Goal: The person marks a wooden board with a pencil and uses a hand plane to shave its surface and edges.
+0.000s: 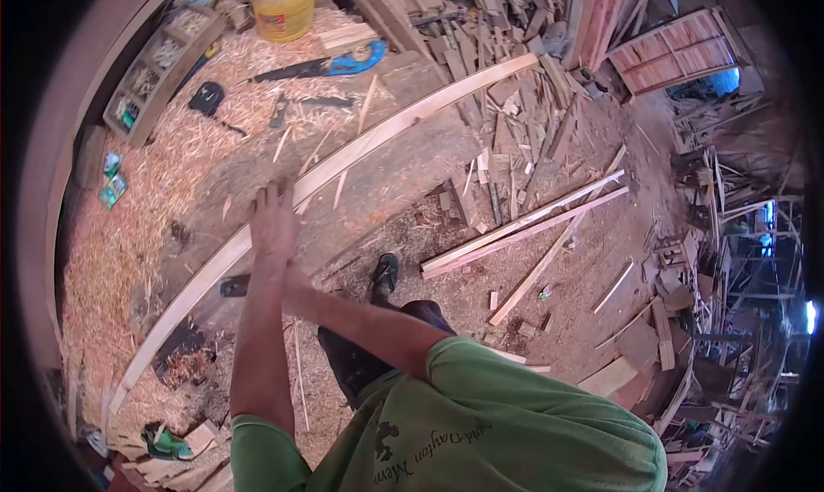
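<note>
Plainly, the curved strip (384, 134) lies beneath the left hand (274, 221), fingers loosely open.

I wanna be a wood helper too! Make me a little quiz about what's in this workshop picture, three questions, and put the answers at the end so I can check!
1. Pick one: what colour is the handle of the saw lying near the yellow bucket?
A) red
B) blue
C) white

2. True or false: the bare hand in view is over the long pale wood strip.

3. Fill in the blank: the wooden tray beside the wood shavings is split into small ____.

Key: 1. B; 2. true; 3. compartments
</note>
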`<state>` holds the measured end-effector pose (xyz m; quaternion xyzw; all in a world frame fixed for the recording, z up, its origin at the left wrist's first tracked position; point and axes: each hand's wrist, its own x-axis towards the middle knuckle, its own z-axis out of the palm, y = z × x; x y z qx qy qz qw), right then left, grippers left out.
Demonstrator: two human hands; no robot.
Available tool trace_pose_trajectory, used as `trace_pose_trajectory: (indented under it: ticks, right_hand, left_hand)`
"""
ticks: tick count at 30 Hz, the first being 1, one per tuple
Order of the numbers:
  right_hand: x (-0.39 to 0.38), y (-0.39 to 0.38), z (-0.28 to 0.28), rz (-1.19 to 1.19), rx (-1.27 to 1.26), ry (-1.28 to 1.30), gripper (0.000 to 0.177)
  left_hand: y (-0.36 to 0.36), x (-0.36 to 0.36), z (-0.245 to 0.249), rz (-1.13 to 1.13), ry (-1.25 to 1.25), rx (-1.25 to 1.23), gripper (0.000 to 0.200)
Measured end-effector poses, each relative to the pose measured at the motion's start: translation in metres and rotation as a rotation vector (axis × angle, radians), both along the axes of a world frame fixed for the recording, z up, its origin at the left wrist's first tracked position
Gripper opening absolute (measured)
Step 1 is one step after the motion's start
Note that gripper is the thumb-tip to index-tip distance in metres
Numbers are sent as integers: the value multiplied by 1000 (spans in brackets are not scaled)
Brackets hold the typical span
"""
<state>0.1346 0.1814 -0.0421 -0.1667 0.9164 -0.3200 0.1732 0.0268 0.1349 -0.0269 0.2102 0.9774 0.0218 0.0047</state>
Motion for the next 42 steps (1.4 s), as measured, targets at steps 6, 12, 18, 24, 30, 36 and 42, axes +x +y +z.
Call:
trace_pose_trajectory:
  ticks: [6,12,18,24,30,36,42]
  right_hand:
    - [55,38,-12,-206,-562,-76,40]
    - [101,215,65,-551,-942,-590,33]
    - [115,345,119,-1026,-966,-320,38]
    - [70,353,123,-1092,-943,-68,36]
    - [-1,319,53,-824,-430,-3,40]
    - [-34,312,66,-426,100,-120,54]
    - [-34,296,55,-95,179,73,64]
  left_hand:
    - [-8,-18,20,-8,-201,3,72]
    - [-64,-41,41,111,-517,77,59]
    - [-137,-51,1,166,-344,106,37]
    - [-30,25,-21,155,32,227,61]
    - [20,63,-44,232,162,241,83]
    - [1,69,-47,108,141,185,80]
    - [14,75,-58,180,155,103,79]
